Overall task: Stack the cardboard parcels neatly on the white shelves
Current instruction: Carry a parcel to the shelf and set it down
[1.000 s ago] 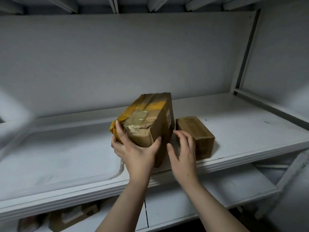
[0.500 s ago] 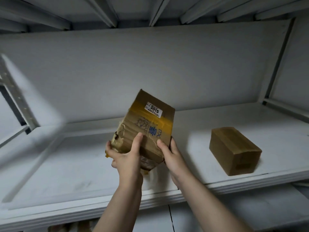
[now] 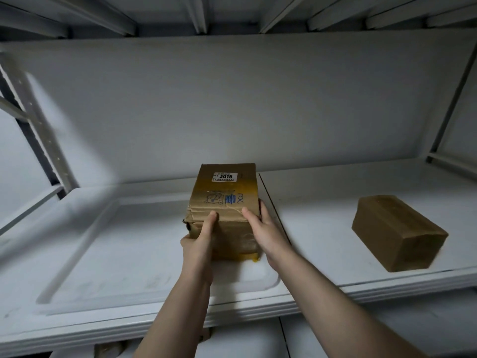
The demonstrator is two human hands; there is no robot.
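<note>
Two white shelves fill the view. The upper shelf [image 3: 322, 228] carries both cardboard parcels, and a strip of the lower shelf [image 3: 426, 319] shows beneath its front edge.

The larger parcel [image 3: 227, 192] stands near the middle of the upper shelf, at the right end of a shallow recessed panel and just left of a dark seam. Half a second ago it was held tilted, clear of the shelf. Now it is level and squared to the back wall, and its base appears to rest on the surface. A second ago it stood right beside the smaller parcel [image 3: 395, 228]. That one now lies well apart to the right, near the front edge and angled to it.

Both bare hands hold the larger parcel at its near end. The left grip [image 3: 200, 236] is closed on the near left corner, thumb on the top face and fingers curled round the side. The right grip [image 3: 263, 228] is closed on the near right edge, thumb on top and fingers along the right side.

A white label [image 3: 224, 177] reading 3015 sits on the top face near the far edge.
</note>
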